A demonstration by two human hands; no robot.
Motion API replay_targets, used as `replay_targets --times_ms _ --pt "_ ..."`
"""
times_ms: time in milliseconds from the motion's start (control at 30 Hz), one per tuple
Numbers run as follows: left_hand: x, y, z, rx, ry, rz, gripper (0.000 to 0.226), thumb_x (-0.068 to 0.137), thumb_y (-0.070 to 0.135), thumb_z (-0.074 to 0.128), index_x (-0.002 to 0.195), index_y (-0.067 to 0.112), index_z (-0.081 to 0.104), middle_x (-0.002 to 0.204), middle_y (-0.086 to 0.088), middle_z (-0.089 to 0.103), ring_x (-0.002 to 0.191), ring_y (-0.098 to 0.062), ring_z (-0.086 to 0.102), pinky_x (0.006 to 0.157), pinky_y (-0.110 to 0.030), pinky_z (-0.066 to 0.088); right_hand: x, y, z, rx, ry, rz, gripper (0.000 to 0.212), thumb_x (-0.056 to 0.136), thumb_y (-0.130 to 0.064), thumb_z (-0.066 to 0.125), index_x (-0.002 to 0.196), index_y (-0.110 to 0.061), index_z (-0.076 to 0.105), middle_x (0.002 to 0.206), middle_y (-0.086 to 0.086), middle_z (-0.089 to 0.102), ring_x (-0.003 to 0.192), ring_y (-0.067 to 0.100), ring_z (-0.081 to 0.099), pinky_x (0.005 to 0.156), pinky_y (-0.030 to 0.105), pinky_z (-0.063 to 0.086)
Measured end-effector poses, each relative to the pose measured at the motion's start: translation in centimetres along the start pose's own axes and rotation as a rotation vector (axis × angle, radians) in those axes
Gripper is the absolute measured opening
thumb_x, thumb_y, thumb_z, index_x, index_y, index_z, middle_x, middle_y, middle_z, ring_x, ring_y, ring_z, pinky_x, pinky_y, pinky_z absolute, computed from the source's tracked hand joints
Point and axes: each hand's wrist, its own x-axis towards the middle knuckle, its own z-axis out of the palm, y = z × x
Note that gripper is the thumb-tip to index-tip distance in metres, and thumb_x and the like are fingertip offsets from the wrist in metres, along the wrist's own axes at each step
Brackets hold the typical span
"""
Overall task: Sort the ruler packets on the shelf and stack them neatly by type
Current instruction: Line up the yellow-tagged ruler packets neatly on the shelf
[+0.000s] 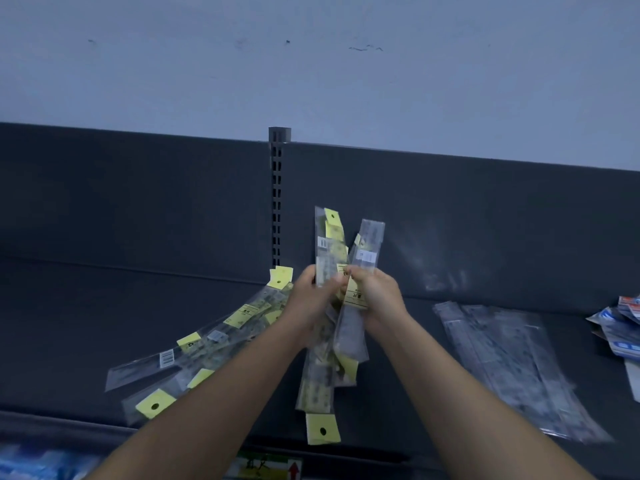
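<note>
Both hands hold a fanned bundle of clear ruler packets with yellow tags (pixel 330 244) upright above the dark shelf (pixel 86 306). My left hand (pixel 311 299) grips the bundle from the left. My right hand (pixel 375 296) grips it from the right and pinches a clear packet without a yellow header (pixel 369 247). The bundle's lower ends hang down past the shelf's front edge. A loose pile of yellow-tagged packets (pixel 207 344) lies on the shelf to the left, under my left forearm. A flat stack of plain clear packets (pixel 509 365) lies on the right.
Blue and red printed packets (pixel 620 327) lie at the far right edge. A slotted upright post (pixel 277 199) divides the dark back panel. A price label strip with a red arrow (pixel 266 467) sits below the shelf edge. Blue goods (pixel 41 462) show on the level beneath.
</note>
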Motion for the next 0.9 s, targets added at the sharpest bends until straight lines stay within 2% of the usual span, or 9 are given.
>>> replay_targets --times_ms 100,200,267,333,467,600,700,800,900 --pt "0.4 -0.7 -0.6 -0.015 -0.036 -0.056 0.038 0.084 0.006 0.07 0.119 0.013 0.057 0.107 -0.008 0.07 0.1 -0.026 0.067 0.086 -0.043 0.055 -0.2 -0.3 -0.4 0.125 -0.017 0.126 0.025 0.093 -0.004 0.04 0.089 -0.001 0.065 0.066 0.011 0.065 0.063 0.024 0.06 0.066 0.037 0.052" --pt "0.9 -1.0 -1.1 -0.11 -0.049 -0.095 0.039 0.081 0.002 0.071 0.117 0.011 0.059 0.107 -0.013 0.071 0.101 -0.032 0.067 0.09 -0.05 0.053 -0.4 -0.5 -0.7 0.129 -0.064 0.146 0.03 0.093 -0.001 0.034 0.093 0.001 0.064 0.072 0.013 0.064 0.069 0.025 0.06 0.078 0.042 0.053" --pt "1.1 -1.3 -1.3 -0.171 -0.056 -0.124 0.037 0.082 0.002 0.07 0.116 0.009 0.059 0.105 -0.016 0.071 0.096 -0.034 0.068 0.087 -0.049 0.055 -0.3 -0.7 -1.0 0.064 -0.091 0.142 0.028 0.093 0.001 0.037 0.097 0.0 0.065 0.083 0.016 0.066 0.075 0.026 0.062 0.085 0.044 0.053" --pt "1.3 -1.5 -1.4 -0.189 -0.057 -0.145 0.036 0.082 0.0 0.069 0.116 0.008 0.058 0.103 -0.018 0.072 0.089 -0.032 0.07 0.078 -0.044 0.057 -0.2 -0.8 -1.1 0.006 -0.106 0.129 0.026 0.093 0.002 0.041 0.102 0.001 0.066 0.092 0.02 0.067 0.076 0.027 0.065 0.079 0.042 0.056" --pt "1.8 -1.7 -1.7 -0.18 -0.018 -0.196 0.031 0.086 -0.003 0.063 0.114 0.008 0.058 0.097 -0.016 0.072 0.075 -0.027 0.071 0.061 -0.037 0.056 0.2 -1.1 -1.3 -0.053 -0.057 0.073 0.017 0.09 -0.001 0.054 0.094 -0.002 0.07 0.08 0.015 0.07 0.069 0.025 0.066 0.069 0.038 0.056" --pt "2.0 -1.9 -2.4 -0.124 0.026 -0.22 0.027 0.087 -0.005 0.061 0.109 0.009 0.056 0.089 -0.013 0.07 0.062 -0.022 0.069 0.053 -0.033 0.055 0.9 -2.2 -1.5 -0.164 0.091 -0.113 0.008 0.086 -0.01 0.066 0.086 -0.012 0.073 0.082 0.006 0.071 0.073 0.021 0.063 0.063 0.03 0.05" --pt "2.3 -2.0 -3.0 -0.089 0.043 -0.208 0.027 0.087 -0.006 0.06 0.109 0.009 0.056 0.094 -0.015 0.069 0.074 -0.026 0.068 0.064 -0.037 0.056 1.0 -3.8 -1.3 -0.291 0.141 -0.38 0.01 0.088 -0.017 0.067 0.081 -0.019 0.073 0.08 0.0 0.072 0.078 0.015 0.063 0.072 0.034 0.052" --pt "2.6 -2.2 -3.3 -0.034 0.071 -0.182 0.032 0.085 -0.003 0.063 0.115 0.007 0.057 0.1 -0.015 0.068 0.085 -0.028 0.066 0.075 -0.041 0.055 0.2 -4.7 -0.7 -0.665 0.193 -0.693 0.013 0.09 -0.026 0.063 0.091 -0.024 0.076 0.07 -0.006 0.066 0.071 0.011 0.057 0.069 0.032 0.048" --pt "2.6 -2.1 -3.4 -0.03 0.073 -0.177 0.031 0.085 -0.002 0.062 0.114 0.008 0.057 0.099 -0.016 0.069 0.081 -0.028 0.067 0.068 -0.037 0.053 -0.5 -4.3 -0.1 -0.982 0.092 -0.756 0.031 0.093 -0.014 0.051 0.11 -0.028 0.073 0.104 -0.008 0.069 0.095 0.015 0.061 0.082 0.032 0.05"
